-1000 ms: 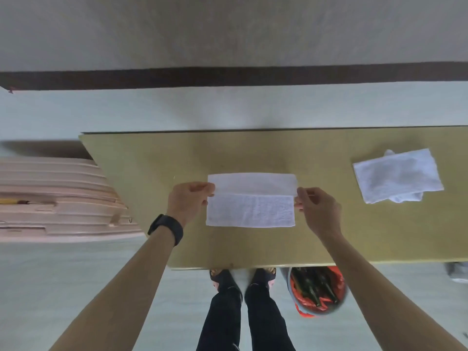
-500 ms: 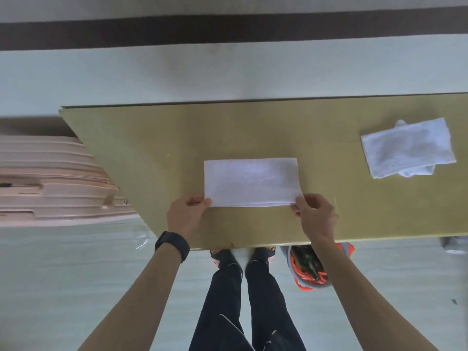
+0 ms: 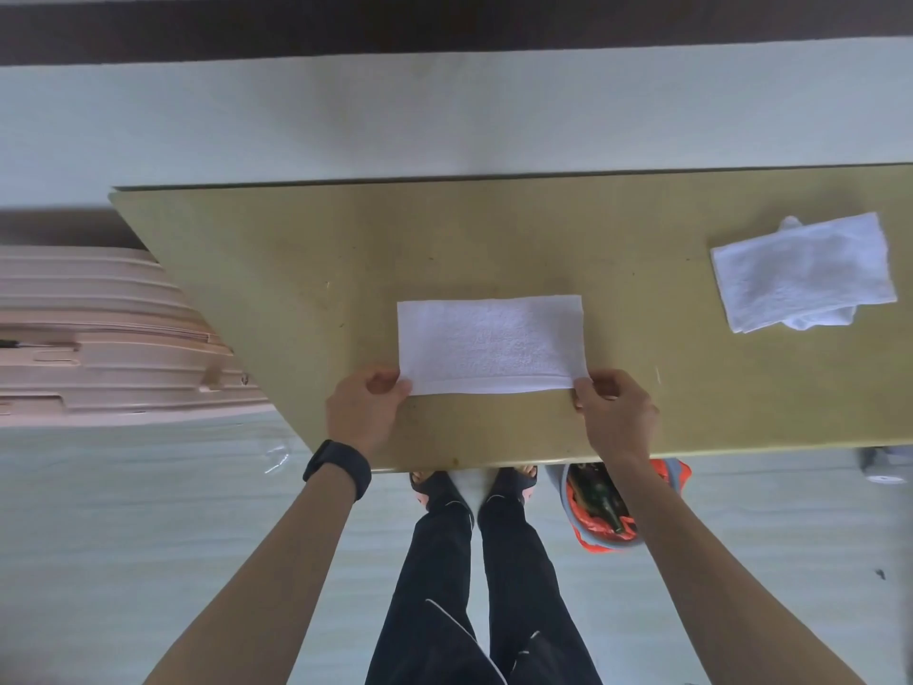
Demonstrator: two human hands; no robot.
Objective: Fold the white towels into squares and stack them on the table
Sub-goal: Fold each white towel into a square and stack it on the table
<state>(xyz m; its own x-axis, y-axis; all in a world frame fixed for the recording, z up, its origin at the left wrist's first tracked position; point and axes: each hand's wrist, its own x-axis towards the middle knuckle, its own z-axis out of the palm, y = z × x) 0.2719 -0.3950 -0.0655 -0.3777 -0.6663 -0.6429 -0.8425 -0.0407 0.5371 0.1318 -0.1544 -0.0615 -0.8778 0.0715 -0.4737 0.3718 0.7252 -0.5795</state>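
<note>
A white towel (image 3: 491, 344), folded in half into a long flat rectangle, lies in the middle of the yellow-green table (image 3: 306, 269). My left hand (image 3: 364, 411) pinches its near left corner. My right hand (image 3: 615, 412) pinches its near right corner. Both hands rest at the towel's near edge, close to the table's front edge. A second white towel (image 3: 803, 271), loosely folded with a rumpled bit sticking out beneath, lies at the table's right end.
A pink hard-shell suitcase (image 3: 99, 333) stands left of the table. Under the table's front edge sits a grey bin (image 3: 612, 511) with an orange bag and green bottles. My legs and feet are below, on a pale floor.
Both hands pulled the towel's far edge toward me and laid it on the near edge, folding the towel in half. The hands now stay at the near corners.
</note>
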